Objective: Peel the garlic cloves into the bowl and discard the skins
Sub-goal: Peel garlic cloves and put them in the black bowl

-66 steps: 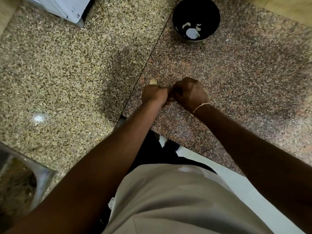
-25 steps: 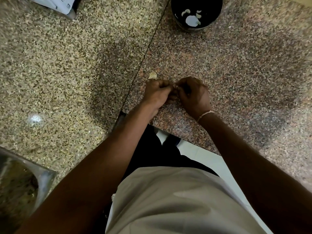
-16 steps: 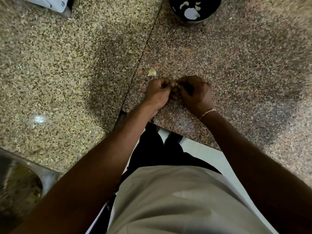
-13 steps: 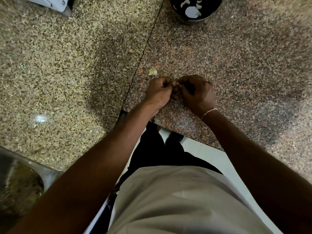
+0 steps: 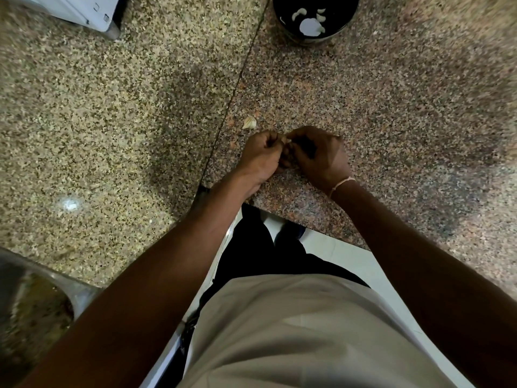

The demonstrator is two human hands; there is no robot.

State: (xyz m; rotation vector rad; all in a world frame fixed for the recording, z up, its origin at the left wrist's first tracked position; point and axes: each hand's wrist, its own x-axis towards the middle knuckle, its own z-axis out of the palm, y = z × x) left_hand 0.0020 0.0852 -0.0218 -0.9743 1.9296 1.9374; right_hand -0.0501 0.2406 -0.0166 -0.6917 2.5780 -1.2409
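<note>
Hardly anything has shifted: your left hand [image 5: 261, 155] and right hand [image 5: 319, 155] stay curled tight, pinching a garlic clove [image 5: 287, 140], which could squirt away from the bowl [image 5: 285, 26].

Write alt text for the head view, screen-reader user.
Both hands, left and right, meet over a speckled granite counter, pinching a garlic clove between the fingertips. A scrap of skin lies just beyond them, and a black bowl holding peeled cloves sits at the top edge.

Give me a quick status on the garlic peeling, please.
Left hand and right hand both pinching one clove. Bowl holds peeled cloves. Loose skin on counter.
</note>
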